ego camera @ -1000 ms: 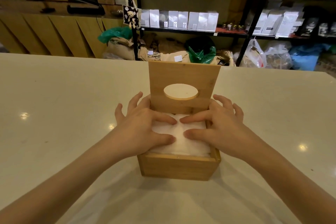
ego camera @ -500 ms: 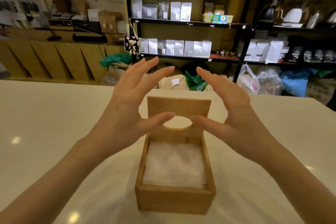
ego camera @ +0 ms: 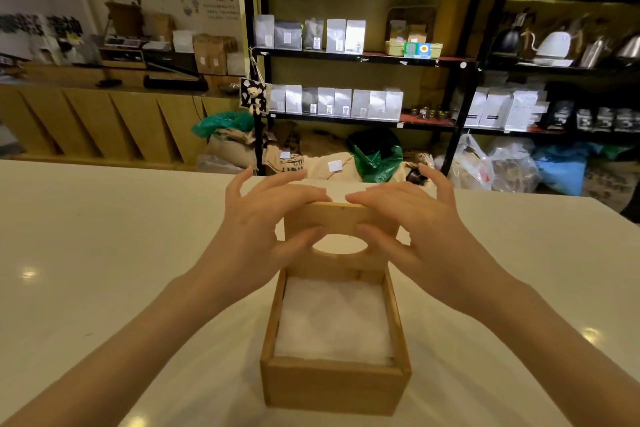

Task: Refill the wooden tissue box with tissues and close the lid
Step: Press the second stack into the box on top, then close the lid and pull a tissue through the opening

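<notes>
Now both hands are gripping the upright square wooden lid with its oval hole (ego camera: 341, 224), where half a second ago they were hovering spread above it. The left hand (ego camera: 254, 229) and right hand (ego camera: 420, 229) are pinching its top edge, thumbs in front. The open square wooden tissue box (ego camera: 332, 388) is sitting mid-counter on the white glossy counter (ego camera: 104, 253), white tissues (ego camera: 332, 322) filling it.

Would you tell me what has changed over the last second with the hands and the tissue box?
Both hands lifted off the tissues and rose to the upright lid; the left hand and right hand now grip its top edge. The wooden box stayed put, lid open, tissues inside.
</notes>
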### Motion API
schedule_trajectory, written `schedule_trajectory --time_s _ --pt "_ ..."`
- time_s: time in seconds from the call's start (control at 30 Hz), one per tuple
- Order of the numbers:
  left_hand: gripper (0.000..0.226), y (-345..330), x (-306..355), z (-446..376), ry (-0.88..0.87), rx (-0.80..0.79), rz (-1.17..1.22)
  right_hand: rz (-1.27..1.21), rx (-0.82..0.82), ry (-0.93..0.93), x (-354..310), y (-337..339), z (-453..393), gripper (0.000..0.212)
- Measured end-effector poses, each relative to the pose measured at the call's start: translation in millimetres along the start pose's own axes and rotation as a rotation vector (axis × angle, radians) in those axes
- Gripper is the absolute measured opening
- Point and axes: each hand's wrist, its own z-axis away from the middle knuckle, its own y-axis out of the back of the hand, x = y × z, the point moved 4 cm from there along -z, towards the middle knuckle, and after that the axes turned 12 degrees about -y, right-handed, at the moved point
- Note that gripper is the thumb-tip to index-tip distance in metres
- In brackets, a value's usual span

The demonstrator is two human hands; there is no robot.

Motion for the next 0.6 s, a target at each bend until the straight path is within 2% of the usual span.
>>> schedule_trajectory --time_s 0.13,0.23,0.43,0.6 --pt "0.030 6.6 13.9 7.7 -0.008 0.006 0.114 -0.148 -0.093 0.022 -7.0 7.0 6.8 0.034" --pt "0.023 9.6 25.5 20.7 0.009 0.013 0.228 -0.143 -0.108 0.054 -10.9 6.9 21.9 0.029" --pt "0.031 7.0 43.0 51.5 -0.049 -0.036 0.188 -0.216 -0.102 0.086 -14.3 -1.7 54.9 0.030" --pt "0.041 -6.2 49.0 74.9 -0.054 -0.138 0.123 -0.195 -0.130 0.060 -8.1 -16.4 76.9 0.035"
